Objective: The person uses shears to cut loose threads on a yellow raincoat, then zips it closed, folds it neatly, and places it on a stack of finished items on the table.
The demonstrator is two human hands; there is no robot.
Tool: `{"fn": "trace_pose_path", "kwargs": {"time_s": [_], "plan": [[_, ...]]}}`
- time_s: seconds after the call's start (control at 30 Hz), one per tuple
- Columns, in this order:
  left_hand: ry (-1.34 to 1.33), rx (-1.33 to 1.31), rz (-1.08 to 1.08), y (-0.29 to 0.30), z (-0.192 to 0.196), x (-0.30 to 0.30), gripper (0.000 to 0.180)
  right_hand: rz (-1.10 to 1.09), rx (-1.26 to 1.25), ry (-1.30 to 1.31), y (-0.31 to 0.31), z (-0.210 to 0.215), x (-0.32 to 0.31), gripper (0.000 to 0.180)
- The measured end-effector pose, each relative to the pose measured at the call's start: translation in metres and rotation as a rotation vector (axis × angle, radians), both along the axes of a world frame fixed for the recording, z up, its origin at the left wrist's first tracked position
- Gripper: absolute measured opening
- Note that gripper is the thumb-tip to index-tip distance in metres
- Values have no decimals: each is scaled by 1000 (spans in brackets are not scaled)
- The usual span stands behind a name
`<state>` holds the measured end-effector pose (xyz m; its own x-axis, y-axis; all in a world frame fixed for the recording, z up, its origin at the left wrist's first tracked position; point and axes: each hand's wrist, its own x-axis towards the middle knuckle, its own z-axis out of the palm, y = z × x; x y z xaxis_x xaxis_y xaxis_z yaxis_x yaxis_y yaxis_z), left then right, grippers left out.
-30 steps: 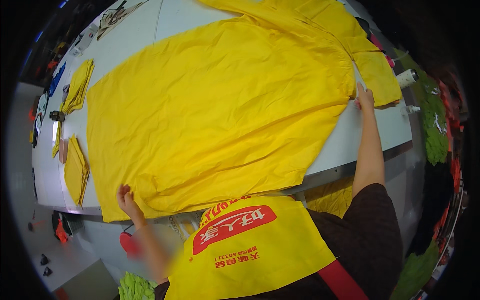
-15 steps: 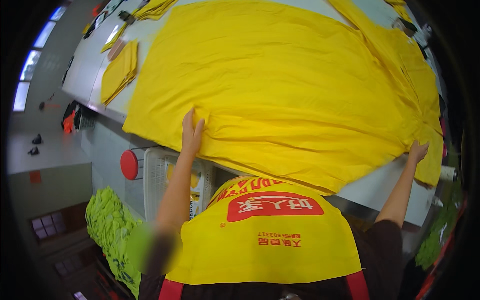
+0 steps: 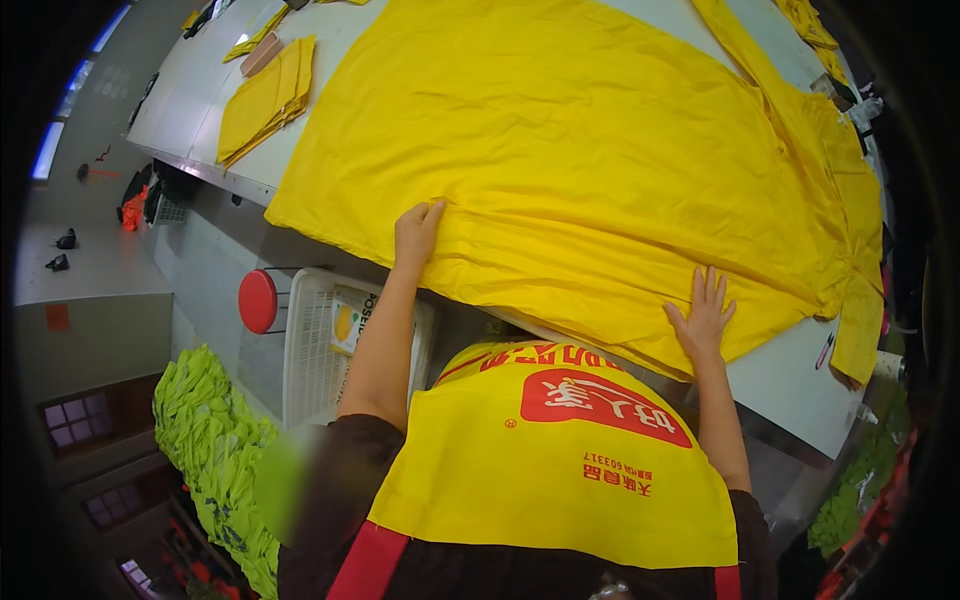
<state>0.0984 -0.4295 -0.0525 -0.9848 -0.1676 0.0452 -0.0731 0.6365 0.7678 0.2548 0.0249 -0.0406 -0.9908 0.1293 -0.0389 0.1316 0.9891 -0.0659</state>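
A large sheet of yellow fabric, wrinkled and gathered toward its right side, covers most of the white table. My left hand is closed on a pinched fold near the front left edge of the fabric, and creases run rightward from it. Spread-fingered, my right hand lies flat on the fabric near its front edge, holding nothing. A narrow strip of yellow cloth hangs toward the table's right front corner.
Folded yellow pieces lie at the table's left, beside a pinkish block. A pen is near the right corner. Below the front edge are a red stool and a white plastic basket. Lime-green cloth is heaped at lower left.
My right hand has let go of the fabric's right corner and moved left, now flat on the cloth. The left hand has shifted slightly right and its fingers have closed on a fold.
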Motion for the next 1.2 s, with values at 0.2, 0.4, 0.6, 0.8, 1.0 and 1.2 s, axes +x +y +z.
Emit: {"fn": "trace_pose_path", "kwargs": {"time_s": [0.2, 0.4, 0.6, 0.8, 1.0, 1.2], "plan": [[119, 324, 155, -38, 14, 14, 30, 208, -243, 25, 41, 30, 42, 59], [80, -97, 620, -128, -36, 49, 49, 414, 63, 39, 51, 32, 114, 62], [-9, 312, 880, -143, -53, 13, 47, 560, -201, 151, 38, 25, 64, 60], [-112, 1188, 826, -189, -39, 9, 10, 509, -402, -142, 49, 78, 62, 48], [88, 1137, 616, -187, 30, 69, 38, 45, -782, -495, 56, 131, 77, 39], [344, 831, 434, -168, 108, 20, 47, -244, -1032, -553, 120, 144, 38, 40]]}}
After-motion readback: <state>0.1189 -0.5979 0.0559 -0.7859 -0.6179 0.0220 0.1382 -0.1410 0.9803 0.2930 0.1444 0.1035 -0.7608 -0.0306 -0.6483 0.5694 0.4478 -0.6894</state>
